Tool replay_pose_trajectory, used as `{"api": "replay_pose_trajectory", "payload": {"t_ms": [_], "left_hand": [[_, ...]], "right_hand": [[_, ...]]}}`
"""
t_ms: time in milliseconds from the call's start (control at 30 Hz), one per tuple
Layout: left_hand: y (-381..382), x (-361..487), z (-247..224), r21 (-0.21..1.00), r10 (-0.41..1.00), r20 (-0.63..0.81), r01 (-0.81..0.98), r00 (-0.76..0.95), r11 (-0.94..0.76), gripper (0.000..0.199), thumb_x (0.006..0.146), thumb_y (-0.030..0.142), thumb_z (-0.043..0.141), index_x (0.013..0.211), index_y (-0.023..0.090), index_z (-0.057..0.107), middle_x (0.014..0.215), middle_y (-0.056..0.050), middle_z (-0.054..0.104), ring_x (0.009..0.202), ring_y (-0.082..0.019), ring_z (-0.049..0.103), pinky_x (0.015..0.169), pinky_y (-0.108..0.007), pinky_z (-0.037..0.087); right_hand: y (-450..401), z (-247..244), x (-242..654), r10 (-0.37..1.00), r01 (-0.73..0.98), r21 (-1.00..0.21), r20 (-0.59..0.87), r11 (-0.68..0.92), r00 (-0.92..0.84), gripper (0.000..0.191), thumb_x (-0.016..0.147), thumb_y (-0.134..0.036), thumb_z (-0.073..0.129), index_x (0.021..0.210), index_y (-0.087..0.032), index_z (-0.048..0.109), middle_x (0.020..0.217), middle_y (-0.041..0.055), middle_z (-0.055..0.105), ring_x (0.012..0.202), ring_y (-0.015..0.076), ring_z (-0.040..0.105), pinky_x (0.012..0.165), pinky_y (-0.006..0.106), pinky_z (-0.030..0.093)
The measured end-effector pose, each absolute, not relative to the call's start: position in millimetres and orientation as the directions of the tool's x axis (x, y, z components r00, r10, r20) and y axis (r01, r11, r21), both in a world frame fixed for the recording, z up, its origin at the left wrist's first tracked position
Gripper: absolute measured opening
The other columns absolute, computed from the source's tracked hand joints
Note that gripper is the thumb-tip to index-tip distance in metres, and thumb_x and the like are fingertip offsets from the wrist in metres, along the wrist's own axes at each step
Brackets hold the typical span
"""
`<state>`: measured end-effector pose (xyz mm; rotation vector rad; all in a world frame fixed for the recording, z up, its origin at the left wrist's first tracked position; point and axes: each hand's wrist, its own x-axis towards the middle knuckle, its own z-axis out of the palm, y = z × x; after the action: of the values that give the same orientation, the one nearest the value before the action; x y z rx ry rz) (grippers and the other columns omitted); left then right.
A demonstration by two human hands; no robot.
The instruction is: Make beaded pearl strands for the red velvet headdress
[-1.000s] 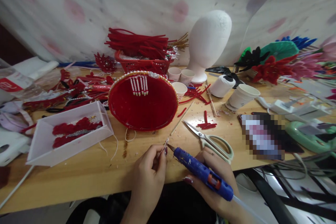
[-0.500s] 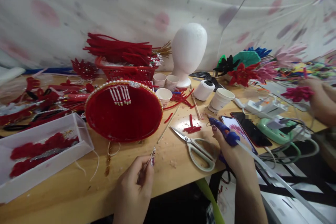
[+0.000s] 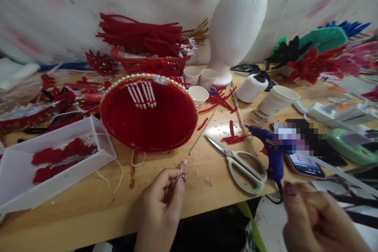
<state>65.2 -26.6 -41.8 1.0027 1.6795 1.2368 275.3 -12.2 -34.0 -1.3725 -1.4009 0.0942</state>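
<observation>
Low at the centre, my left hand [image 3: 165,204] is closed in a pinch on a thin pale stem with a small whitish beaded tip [image 3: 184,162] pointing up. My right hand [image 3: 319,214] is blurred at the lower right, its thumb and fingers curled together; I cannot make out whether anything is in them. Just above it, apart from the hand, stands a blue hot glue gun [image 3: 273,157] with a translucent glue stick behind. Scissors [image 3: 246,169] lie between the hands. Beyond my left hand is a red round panel [image 3: 147,126] edged with pearls, several bead strands near its top.
A white box [image 3: 103,145] with red pieces stands left. Behind are a red basket [image 3: 150,65], a white foam head [image 3: 236,23], paper cups [image 3: 198,93] and a thread spool [image 3: 251,88]. A phone [image 3: 307,166] and power strip [image 3: 345,116] lie right.
My right hand has let go of the glue gun and drawn back toward the lower right; the gun now stands on the table. My left hand keeps its pinch. The view has shifted.
</observation>
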Motion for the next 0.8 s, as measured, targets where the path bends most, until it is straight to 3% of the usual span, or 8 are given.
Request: {"api": "replay_pose_trajectory", "payload": {"t_ms": [67, 133, 233, 600, 800], "left_hand": [[-27, 64, -38, 0.964, 0.925, -0.213, 0.089, -0.315, 0.253, 0.025, 0.087, 0.043, 0.064, 0.081, 0.02, 0.07, 0.06, 0.002, 0.059, 0.051, -0.012, 0.051, 0.047, -0.02, 0.039], [-29, 63, -34, 0.957, 0.924, -0.258, 0.055, -0.281, 0.284, 0.029, 0.086, 0.048, 0.065, 0.083, 0.02, 0.071, 0.061, 0.001, 0.061, 0.05, -0.012, 0.052, 0.045, -0.02, 0.04], [-31, 62, -26, 0.955, 0.922, -0.264, 0.059, -0.283, 0.291, 0.031, 0.084, 0.052, 0.067, 0.08, 0.021, 0.072, 0.057, 0.001, 0.062, 0.049, -0.013, 0.054, 0.044, -0.022, 0.042], [-33, 66, -12, 0.933, 0.887, -0.345, -0.015, -0.308, 0.358, 0.021, 0.08, 0.043, 0.07, 0.071, 0.024, 0.071, 0.051, 0.004, 0.055, 0.045, -0.011, 0.047, 0.044, -0.021, 0.037], [-34, 65, -12, 0.945, 0.908, -0.306, 0.019, -0.285, 0.325, 0.021, 0.081, 0.043, 0.069, 0.073, 0.024, 0.072, 0.054, 0.003, 0.059, 0.046, -0.012, 0.049, 0.044, -0.022, 0.039]], "right_hand": [[-9, -31, 247, 0.845, 0.5, -0.755, 0.528, 0.424, 0.08, 0.029, 0.093, -0.013, 0.06, 0.073, -0.025, 0.043, 0.065, -0.0041, 0.042, 0.057, 0.0146, 0.044, 0.053, 0.03, 0.036], [2, -28, 224, 0.878, 0.404, -0.784, 0.463, 0.471, -0.124, 0.014, 0.092, -0.011, 0.058, 0.091, -0.024, 0.052, 0.076, -0.0006, 0.052, 0.068, 0.0168, 0.053, 0.062, 0.031, 0.046], [17, -26, 207, 0.853, 0.365, -0.775, 0.43, 0.516, -0.294, 0.017, 0.092, -0.009, 0.056, 0.101, -0.023, 0.055, 0.089, 0.0029, 0.062, 0.082, 0.0185, 0.06, 0.072, 0.033, 0.051], [16, -27, 212, 0.852, 0.273, -0.84, 0.35, 0.47, -0.389, 0.023, 0.093, -0.009, 0.055, 0.111, -0.023, 0.061, 0.099, 0.003, 0.065, 0.093, 0.0179, 0.064, 0.08, 0.031, 0.053], [19, -26, 214, 0.857, 0.221, -0.886, 0.288, 0.408, -0.427, 0.02, 0.096, -0.011, 0.054, 0.107, -0.025, 0.063, 0.1, 0.0028, 0.064, 0.096, 0.0189, 0.063, 0.084, 0.033, 0.053]]}}
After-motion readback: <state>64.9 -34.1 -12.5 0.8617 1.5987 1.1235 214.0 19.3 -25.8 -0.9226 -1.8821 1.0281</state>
